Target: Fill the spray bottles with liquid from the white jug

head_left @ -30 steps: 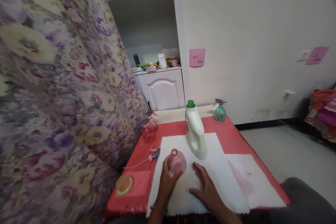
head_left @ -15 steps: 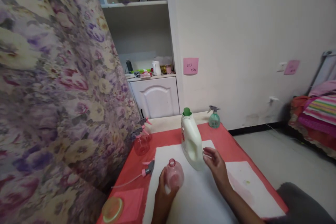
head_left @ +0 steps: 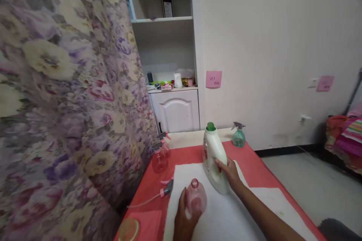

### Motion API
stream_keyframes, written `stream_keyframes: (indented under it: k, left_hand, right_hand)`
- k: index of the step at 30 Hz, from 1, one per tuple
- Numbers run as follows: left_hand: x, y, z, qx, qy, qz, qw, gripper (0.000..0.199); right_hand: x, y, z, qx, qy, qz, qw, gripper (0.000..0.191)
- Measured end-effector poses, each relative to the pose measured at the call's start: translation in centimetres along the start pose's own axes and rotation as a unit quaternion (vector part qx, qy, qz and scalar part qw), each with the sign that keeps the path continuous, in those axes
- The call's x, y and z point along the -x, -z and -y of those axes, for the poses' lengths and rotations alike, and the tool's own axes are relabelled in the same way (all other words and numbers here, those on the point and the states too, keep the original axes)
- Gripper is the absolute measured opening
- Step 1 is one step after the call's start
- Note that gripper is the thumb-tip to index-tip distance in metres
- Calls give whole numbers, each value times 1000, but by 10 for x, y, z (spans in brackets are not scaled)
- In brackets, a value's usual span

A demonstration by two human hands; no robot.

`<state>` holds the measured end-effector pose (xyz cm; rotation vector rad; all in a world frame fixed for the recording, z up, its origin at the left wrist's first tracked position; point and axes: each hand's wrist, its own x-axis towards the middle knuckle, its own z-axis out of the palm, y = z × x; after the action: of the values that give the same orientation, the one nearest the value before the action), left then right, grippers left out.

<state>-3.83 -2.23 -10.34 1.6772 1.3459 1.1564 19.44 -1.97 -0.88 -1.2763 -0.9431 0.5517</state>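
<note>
My left hand is wrapped around a pink see-through spray bottle, which has no top on its neck. Slightly farther off stands a large whitish detergent jug, its mouth uncapped with a green spout inside. The fingers of my right hand are closed on the jug's handle, and the jug's base appears to rest on the white cloth. To the left of the pink bottle, a grey and pink spray head lies on the red cover with its clear tube stretched out.
Pink spray bottles with heads on stand at the table's left edge. A green spray bottle is at the back right. A round yellowish lid lies front left. White cloth covers the middle; a floral curtain hangs along the left.
My right hand has gone from open beside the jug to gripping its handle. My left hand still holds the pink bottle. The whole view has shifted a little.
</note>
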Motion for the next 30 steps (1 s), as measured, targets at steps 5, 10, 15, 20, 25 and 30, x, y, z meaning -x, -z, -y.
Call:
stream_keyframes:
  k: [5,10,15,20,25,30]
  left_hand:
    - [-2,0,4,14,8,10,1000,68]
    - [4,4,-5,22,17,40,999,70]
    - [12,8,-13,78,15,60,995,74]
    - [15,8,-10,88,11,72,993,83]
    - [17,6,-10,96,10,74,993,88]
    - [19,6,-10,111,11,74,991,91]
  right_hand:
    - [-3,11,18,28,10,-20,999,45]
    - [5,52,45,70,8,-11,997,47]
    - [25,93,69,113,-9,-5,994,47]
    - [48,122,92,113,-43,30,992,51]
    - [65,144,107,126,-117,70,983,51]
    - [79,161,110,161,-154,89,971,49]
